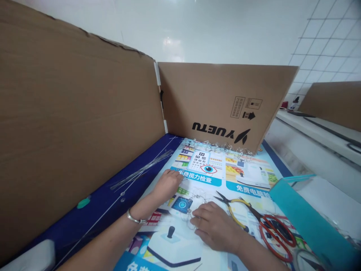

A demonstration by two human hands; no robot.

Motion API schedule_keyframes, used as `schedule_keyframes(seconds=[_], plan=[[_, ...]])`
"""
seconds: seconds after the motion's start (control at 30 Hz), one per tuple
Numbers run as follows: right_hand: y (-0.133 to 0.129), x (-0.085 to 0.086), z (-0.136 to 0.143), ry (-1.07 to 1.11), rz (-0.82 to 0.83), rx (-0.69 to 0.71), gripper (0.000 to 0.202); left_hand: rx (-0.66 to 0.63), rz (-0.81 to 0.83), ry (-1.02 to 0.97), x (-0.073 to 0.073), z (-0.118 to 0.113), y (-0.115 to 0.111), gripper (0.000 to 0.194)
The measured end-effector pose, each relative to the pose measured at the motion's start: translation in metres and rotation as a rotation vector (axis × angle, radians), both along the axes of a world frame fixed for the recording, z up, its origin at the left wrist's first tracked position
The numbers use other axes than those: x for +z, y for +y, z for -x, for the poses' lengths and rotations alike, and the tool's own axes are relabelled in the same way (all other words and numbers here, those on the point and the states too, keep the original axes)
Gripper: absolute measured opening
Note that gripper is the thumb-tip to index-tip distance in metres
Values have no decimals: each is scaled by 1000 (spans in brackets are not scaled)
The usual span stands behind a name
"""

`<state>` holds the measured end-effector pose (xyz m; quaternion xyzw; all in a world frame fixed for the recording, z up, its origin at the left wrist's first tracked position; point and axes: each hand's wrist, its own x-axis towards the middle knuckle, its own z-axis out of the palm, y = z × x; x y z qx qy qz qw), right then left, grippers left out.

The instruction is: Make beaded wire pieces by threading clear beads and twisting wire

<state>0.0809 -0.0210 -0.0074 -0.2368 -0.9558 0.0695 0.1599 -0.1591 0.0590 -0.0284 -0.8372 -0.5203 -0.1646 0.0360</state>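
Note:
My left hand [168,184], with a silver bangle [137,217] at the wrist, rests over the printed sheet [180,259]. Its fingers are curled together, and what they hold, if anything, is hidden. Lower and to the right, my right hand [216,226] has its fingertips closed at a thin wire piece [189,213] with small clear beads. More fine wire and beads [197,195] lie between the two hands, too small to make out well. Just right of my right hand are yellow-handled pliers [235,207] and red-handled scissors [278,235].
A bundle of thin wires [143,169] lies on the blue surface at left. Cardboard panels [84,101] stand left and behind, with a row of wire pieces [220,146] along the back panel [180,98]. A turquoise box [307,214] stands at right.

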Motion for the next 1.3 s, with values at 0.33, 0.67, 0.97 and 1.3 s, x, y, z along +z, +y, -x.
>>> schedule_keyframes(seconds=[0.33, 0.67, 0.97, 1.3], plan=[[14, -7, 13, -20, -100, -18, 24, 70, 91, -290, 0, 19, 6, 13], [57, -12, 49, -27, -129, -79, 25, 209, -40, -672, 13, 37, 13, 15], [92, -3, 55, 98, -47, -156, 28, 196, -49, -706, 33, 32, 1, 12], [59, -3, -37, 347, -23, -463, 20, -56, -21, -293, 57, -30, -53, 12]])
